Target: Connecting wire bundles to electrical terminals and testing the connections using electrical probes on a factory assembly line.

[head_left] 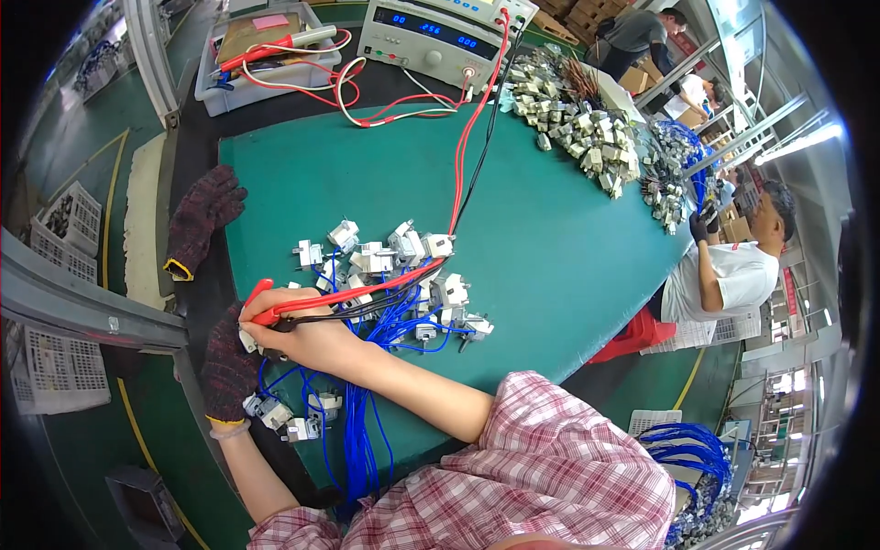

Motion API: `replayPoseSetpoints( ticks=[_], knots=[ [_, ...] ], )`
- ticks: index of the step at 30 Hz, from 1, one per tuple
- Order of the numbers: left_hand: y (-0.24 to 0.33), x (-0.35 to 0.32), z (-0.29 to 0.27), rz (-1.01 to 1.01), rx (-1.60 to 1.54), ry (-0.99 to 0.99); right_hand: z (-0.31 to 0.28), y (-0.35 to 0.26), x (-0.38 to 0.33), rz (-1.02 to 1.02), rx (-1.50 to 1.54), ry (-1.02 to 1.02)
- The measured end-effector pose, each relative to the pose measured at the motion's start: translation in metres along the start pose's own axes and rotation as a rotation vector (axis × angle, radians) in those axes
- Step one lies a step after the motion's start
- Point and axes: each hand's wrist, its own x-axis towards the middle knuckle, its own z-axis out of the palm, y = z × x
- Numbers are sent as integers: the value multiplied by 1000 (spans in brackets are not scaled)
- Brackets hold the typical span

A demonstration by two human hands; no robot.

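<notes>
My right hand [307,337] is bare and grips a red test probe [261,313] together with a black one, their tips at the table's left edge. My left hand [229,367] wears a dark knit glove and holds a small white part [247,341] against the probe tips. Red [463,151] and black leads run from the probes up to a grey test meter [435,35] with a blue display. A pile of small white transformer parts with blue wires [394,275] lies just right of my hands. More of these parts [284,412] sit below my left wrist.
A spare dark glove [202,220] lies on the table's left rim. A grey tray [266,55] with a red probe and cables stands far left. Heaps of grey parts [577,124] line the far right edge, where a seated person [733,266] in white works.
</notes>
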Motion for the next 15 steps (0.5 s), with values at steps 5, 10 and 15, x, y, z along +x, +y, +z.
replayPoseSetpoints(
  ticks=[5, 10, 15],
  knots=[
    [-7, 9, 10, -8, -83, -93, -10, -4, 2, 117, -30, -31],
    [13, -1, -4, 8, 55, 0, -2, -2, 1, 8, -51, -33],
    [14, 12, 5, 52, -57, -28, -10, -4, 0, 177, 55, -71]
  ],
)
